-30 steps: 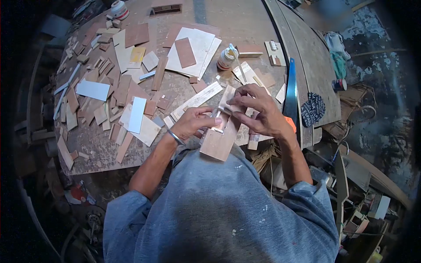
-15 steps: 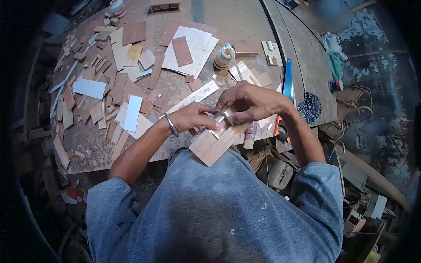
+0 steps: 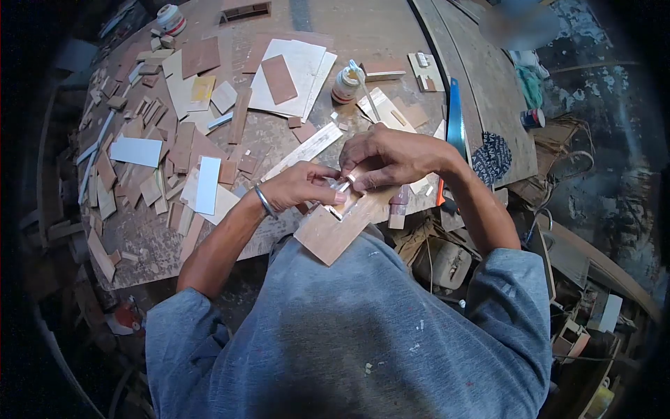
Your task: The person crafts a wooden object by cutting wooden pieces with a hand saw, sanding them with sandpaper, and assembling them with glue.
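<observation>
A flat wooden board (image 3: 328, 237) lies at the table's front edge, close to my shirt, its near corner over the edge. A small, white-edged wooden assembly (image 3: 338, 213) sits on it. My left hand (image 3: 300, 187), with a metal bangle at the wrist, is closed with thumb and fingertips on this assembly. Just beside it, my right hand (image 3: 394, 160) pinches a small wooden piece (image 3: 356, 172) against the assembly's far end. The fingers partly hide where the two meet. Behind my right hand, a thin stick (image 3: 370, 98) leans from an open glue jar (image 3: 345, 86).
Many wood offcuts (image 3: 150, 185) cover the left of the table. White sheets (image 3: 307, 77) lie behind my hands. A blue-bladed handsaw (image 3: 455, 119) and a dark round disc (image 3: 492, 159) lie at the right. Another jar (image 3: 171, 19) stands at the far left.
The view has shifted slightly. Both hands stay at the small assembly; my right fingers have altered their hold a little, and the piece in them shows more clearly.
</observation>
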A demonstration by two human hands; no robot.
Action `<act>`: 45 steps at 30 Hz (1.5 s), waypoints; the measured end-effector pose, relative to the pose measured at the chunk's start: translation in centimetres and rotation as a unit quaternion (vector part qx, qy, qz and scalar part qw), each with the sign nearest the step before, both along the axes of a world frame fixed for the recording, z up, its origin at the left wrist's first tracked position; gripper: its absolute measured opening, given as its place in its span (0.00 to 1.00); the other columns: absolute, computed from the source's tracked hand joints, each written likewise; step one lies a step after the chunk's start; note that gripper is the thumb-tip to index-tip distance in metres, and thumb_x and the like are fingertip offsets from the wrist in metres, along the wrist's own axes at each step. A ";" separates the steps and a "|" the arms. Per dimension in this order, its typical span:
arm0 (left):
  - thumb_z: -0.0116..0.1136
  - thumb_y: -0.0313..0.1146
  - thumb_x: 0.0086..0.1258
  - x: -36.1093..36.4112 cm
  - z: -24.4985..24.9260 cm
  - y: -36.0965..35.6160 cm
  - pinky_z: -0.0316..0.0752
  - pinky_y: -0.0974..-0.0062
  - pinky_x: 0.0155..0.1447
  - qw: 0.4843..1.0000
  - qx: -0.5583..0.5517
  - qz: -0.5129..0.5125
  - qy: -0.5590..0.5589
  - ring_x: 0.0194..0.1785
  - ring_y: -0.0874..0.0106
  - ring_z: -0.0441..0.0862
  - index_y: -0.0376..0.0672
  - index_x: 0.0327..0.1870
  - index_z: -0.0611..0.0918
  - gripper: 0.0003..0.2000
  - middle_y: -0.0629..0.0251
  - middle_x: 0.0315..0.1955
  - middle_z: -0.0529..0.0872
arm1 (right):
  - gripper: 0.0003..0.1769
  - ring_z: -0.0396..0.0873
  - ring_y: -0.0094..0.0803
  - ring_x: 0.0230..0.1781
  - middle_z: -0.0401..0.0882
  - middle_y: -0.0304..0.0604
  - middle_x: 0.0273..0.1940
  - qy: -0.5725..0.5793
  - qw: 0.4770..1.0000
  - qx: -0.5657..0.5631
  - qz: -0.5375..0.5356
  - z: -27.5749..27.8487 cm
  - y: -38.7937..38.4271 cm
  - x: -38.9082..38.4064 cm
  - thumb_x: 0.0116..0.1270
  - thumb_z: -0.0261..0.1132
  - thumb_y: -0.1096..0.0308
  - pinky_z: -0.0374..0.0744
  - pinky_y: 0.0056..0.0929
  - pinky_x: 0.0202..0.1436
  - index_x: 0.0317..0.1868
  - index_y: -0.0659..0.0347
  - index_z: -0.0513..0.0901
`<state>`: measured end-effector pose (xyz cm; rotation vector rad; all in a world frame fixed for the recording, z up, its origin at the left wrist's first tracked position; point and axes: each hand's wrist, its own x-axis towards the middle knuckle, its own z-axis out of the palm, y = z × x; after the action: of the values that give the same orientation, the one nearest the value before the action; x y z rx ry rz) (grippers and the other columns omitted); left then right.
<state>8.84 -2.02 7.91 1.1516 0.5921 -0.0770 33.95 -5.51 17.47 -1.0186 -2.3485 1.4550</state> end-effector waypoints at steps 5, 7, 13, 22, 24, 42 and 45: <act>0.76 0.49 0.59 -0.2 -0.4 0.0 0.71 0.83 0.26 0.999 -0.020 -0.017 -0.029 0.33 0.83 0.80 0.30 0.69 0.77 0.41 0.73 0.33 0.85 | 0.23 0.85 0.42 0.46 0.87 0.51 0.45 -0.015 1.000 -0.004 -0.012 0.2 0.0 -0.1 0.65 0.76 0.56 0.79 0.40 0.50 0.52 0.66 0.87; 0.76 0.47 0.60 -0.3 -0.6 -0.1 0.71 0.84 0.27 0.999 -0.026 -0.011 -0.038 0.34 0.84 0.81 0.30 0.69 0.77 0.39 0.73 0.34 0.86 | 0.25 0.85 0.40 0.45 0.88 0.51 0.45 -0.008 1.000 -0.016 -0.021 0.7 -0.1 -0.3 0.64 0.77 0.55 0.80 0.39 0.49 0.53 0.66 0.86; 0.72 0.31 0.64 -0.8 1.0 0.1 0.82 0.80 0.54 0.996 -0.076 -0.015 -0.048 0.49 0.77 0.87 0.28 0.65 0.77 0.29 0.61 0.49 0.88 | 0.30 0.85 0.40 0.50 0.88 0.51 0.49 0.008 0.999 -0.017 -0.032 0.9 -0.2 -0.6 0.63 0.78 0.51 0.80 0.38 0.55 0.57 0.66 0.85; 0.74 0.34 0.59 -2.0 2.2 0.5 0.83 0.79 0.55 0.978 -0.184 -0.026 -0.098 0.49 0.75 0.88 0.26 0.67 0.76 0.35 0.57 0.51 0.88 | 0.27 0.79 0.47 0.65 0.84 0.53 0.61 0.094 0.996 -0.005 -0.010 2.5 0.1 1.0 0.64 0.72 0.62 0.72 0.49 0.75 0.63 0.62 0.85; 0.74 0.34 0.60 -2.4 2.2 0.5 0.82 0.80 0.55 0.975 -0.192 -0.036 -0.104 0.49 0.75 0.87 0.25 0.67 0.75 0.35 0.57 0.52 0.87 | 0.26 0.79 0.46 0.65 0.84 0.52 0.61 0.107 0.994 -0.012 -0.002 2.9 -0.2 0.6 0.65 0.70 0.63 0.71 0.48 0.76 0.63 0.62 0.85; 0.75 0.35 0.61 -1.5 2.5 0.7 0.78 0.83 0.51 0.982 -0.149 -0.085 -0.082 0.45 0.81 0.82 0.30 0.61 0.80 0.29 0.69 0.45 0.84 | 0.18 0.83 0.28 0.40 0.89 0.43 0.39 0.096 0.991 -0.077 -0.045 1.5 -0.9 -1.7 0.67 0.72 0.61 0.81 0.32 0.51 0.48 0.68 0.89; 0.76 0.37 0.60 -1.5 2.0 0.6 0.76 0.84 0.46 0.984 -0.137 -0.080 -0.076 0.43 0.82 0.81 0.31 0.59 0.82 0.28 0.70 0.43 0.84 | 0.18 0.81 0.28 0.40 0.87 0.42 0.38 0.095 0.991 -0.091 -0.033 1.2 -0.8 -2.1 0.67 0.72 0.62 0.80 0.32 0.50 0.48 0.69 0.88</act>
<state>7.33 -1.39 9.89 0.9255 0.3406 -0.2017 31.85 -6.33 18.64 -0.9432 -2.0627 1.6856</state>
